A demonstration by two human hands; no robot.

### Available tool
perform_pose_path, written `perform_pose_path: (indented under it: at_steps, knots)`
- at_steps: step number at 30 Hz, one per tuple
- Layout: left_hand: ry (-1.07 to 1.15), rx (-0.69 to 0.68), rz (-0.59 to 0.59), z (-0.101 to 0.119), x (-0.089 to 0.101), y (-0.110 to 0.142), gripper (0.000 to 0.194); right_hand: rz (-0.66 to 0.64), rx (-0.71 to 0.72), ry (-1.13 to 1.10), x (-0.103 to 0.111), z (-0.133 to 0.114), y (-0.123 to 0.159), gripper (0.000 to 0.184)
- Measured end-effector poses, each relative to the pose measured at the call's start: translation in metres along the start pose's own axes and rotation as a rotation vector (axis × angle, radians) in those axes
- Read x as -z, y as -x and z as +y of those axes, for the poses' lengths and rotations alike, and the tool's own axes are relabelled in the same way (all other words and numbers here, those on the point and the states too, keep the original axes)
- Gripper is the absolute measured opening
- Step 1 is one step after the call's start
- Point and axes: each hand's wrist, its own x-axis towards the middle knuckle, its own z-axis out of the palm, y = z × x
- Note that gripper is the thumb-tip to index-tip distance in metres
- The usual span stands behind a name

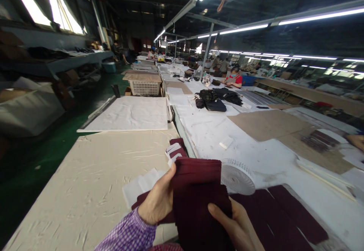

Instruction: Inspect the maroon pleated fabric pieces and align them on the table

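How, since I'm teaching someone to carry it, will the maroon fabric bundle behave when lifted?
The maroon fabric bundle would probably flop, being soft-looking cloth. Its pieces may slide apart: the edges look stepped, not flush. Rolling seems unlikely, given its broad, flat shape.

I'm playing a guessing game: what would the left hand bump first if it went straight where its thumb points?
Probably the small maroon fabric pieces with white slips beyond the left hand, though depth is unclear.

Maroon fabric stack (196, 196); purple-white checked sleeve (127, 231); green floor (61, 145).
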Motion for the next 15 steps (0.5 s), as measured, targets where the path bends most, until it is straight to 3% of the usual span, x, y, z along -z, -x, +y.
perform_pose_path:
  at_steps: [3,6,11,15]
  knots:
    - [-0.03,-0.085,-0.087,-0.006,0.009,0.003,0.047,-0.09,-0.077,-0.027,0.003,0.002,0.0,0.034]
    - [-0.144,-0.155,-0.078,-0.015,0.013,0.007,0.036,-0.062,-0.1,-0.121,-0.001,-0.001,0.002,0.042]
    - [-0.204,-0.132,-0.156,-0.02,0.006,0.007,0.043,-0.109,-0.14,-0.307,-0.008,-0.006,0.007,0.04]
    - [-0.241,-0.122,-0.164,-0.018,0.001,0.007,0.044,-0.083,-0.089,-0.301,-0.007,-0.005,0.008,0.036]
